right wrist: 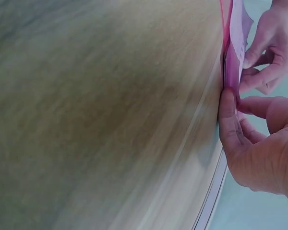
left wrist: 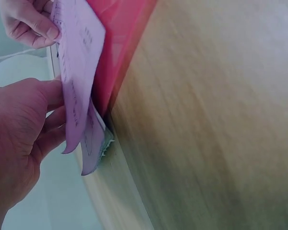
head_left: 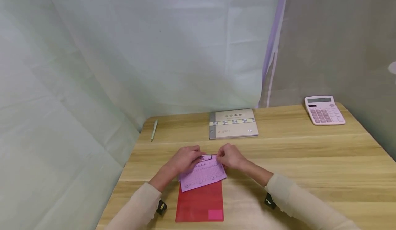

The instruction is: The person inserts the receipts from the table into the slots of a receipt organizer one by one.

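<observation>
A red clipboard (head_left: pixel 200 202) lies on the table with a metal clip (head_left: pixel 206 157) at its far end. Over its upper half slants a pink printed form (head_left: pixel 202 175); a second pink sheet (left wrist: pixel 90 143) shows beneath it in the left wrist view. My left hand (head_left: pixel 186 159) has its fingertips curled at the clip and the form's top edge. With thumb and fingers, my right hand (head_left: pixel 230 156) pinches the form's top right corner at the board's edge. In the right wrist view, the right thumb (right wrist: pixel 228 103) lies along that edge. Paper hides part of the left fingers.
Behind the hands lies a beige account book (head_left: pixel 234 123) with a patterned band. A pen (head_left: pixel 154 130) is at the back left, a pink calculator (head_left: pixel 325 110) at the back right corner. Pale curtains (head_left: pixel 185 51) hang behind the wooden table (head_left: pixel 309 161).
</observation>
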The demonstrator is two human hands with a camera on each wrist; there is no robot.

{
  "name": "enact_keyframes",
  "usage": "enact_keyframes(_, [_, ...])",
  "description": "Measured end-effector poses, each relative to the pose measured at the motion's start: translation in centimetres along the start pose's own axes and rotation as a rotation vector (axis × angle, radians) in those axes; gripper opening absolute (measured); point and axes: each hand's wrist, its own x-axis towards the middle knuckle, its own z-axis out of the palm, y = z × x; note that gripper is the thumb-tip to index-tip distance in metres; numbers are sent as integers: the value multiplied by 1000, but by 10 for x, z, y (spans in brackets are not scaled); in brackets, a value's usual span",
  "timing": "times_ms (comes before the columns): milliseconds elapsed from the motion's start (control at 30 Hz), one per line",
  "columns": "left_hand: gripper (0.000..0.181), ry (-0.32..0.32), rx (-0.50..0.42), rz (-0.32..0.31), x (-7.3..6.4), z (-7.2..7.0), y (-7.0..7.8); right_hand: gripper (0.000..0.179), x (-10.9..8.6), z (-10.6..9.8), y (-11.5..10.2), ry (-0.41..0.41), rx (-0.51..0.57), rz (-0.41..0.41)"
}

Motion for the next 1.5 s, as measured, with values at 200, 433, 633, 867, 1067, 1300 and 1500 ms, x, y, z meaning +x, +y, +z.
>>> enact_keyframes(200, [25, 29, 23, 36, 2, -1, -1, 13, 1, -2, -2, 19, -38, 7])
enact_keyframes(433, [25, 32, 17, 44, 0, -2, -1, 13, 3, 2, -2, 43, -55, -12])
enact_keyframes(633, [25, 30, 40, 43, -1, -1, 0, 13, 2, 4, -2, 66, -67, -7])
enact_keyframes(867, [23, 52, 46, 72, 0, 0, 0, 16, 1, 8, -1, 153, -67, 9])
enact_keyframes(1067, [23, 58, 65, 76, -1, 1, 1, 19, 0, 11, 0, 194, -60, 6])
enact_keyframes(1300, [24, 50, 67, 66, -2, 3, 0, 21, -1, 14, 0, 210, -72, 17])
enact_keyframes(1500, [23, 75, 63, 79, -3, 3, 1, 21, -2, 16, -1, 239, -76, 3])
